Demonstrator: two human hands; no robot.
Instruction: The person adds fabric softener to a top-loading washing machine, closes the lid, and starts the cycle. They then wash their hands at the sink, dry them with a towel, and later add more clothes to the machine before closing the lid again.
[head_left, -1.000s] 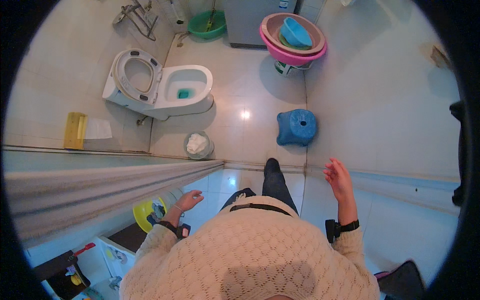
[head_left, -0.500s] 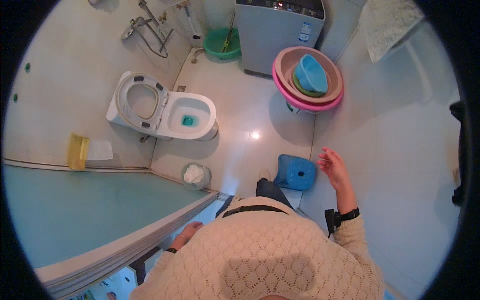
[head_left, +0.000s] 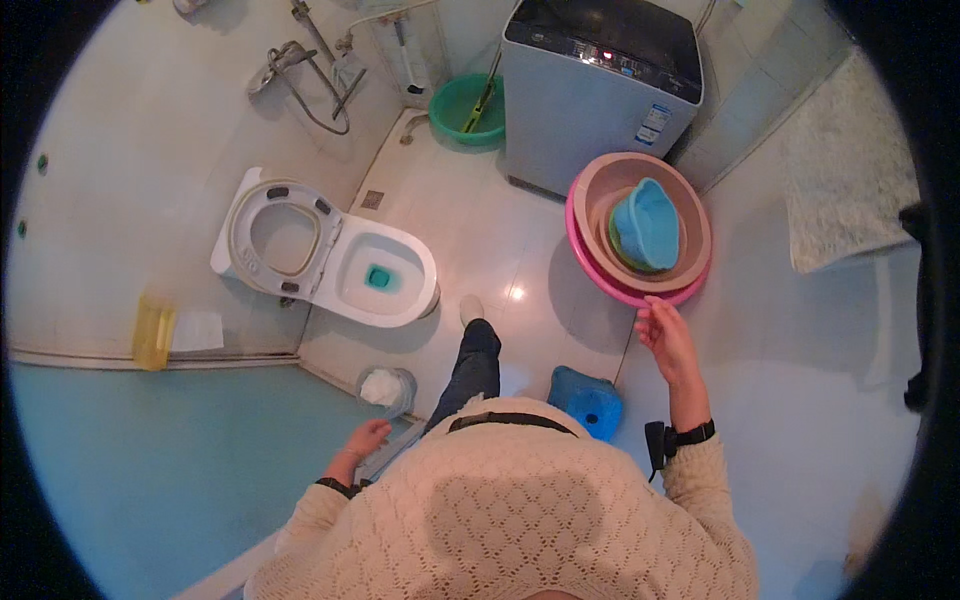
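My right hand (head_left: 665, 338) is raised with bent, slightly parted fingers and nothing in them. In the picture its fingertips meet the lower rim of a pink basin (head_left: 597, 272); whether they touch cannot be told. Inside the pink basin sits a pale brown basin (head_left: 690, 205), which holds a small blue basin (head_left: 650, 222) and a green one, mostly hidden. My left hand (head_left: 366, 440) hangs empty and loosely open, just below a small waste bin (head_left: 406, 392) with white paper in it.
A toilet (head_left: 418, 262) with its lid and seat up stands left. A grey washing machine (head_left: 560, 110) is at the back, beside a green tub (head_left: 455, 108) with a mop-like handle. A blue plastic stool (head_left: 577, 392) stands close by my feet. A tiled wall runs along the right.
I have stepped forward past the doorway, one leg now ahead. The basins and washing machine appear nearer to me. My right hand has come up to the pink basin's rim; my left hand has swung slightly forward.
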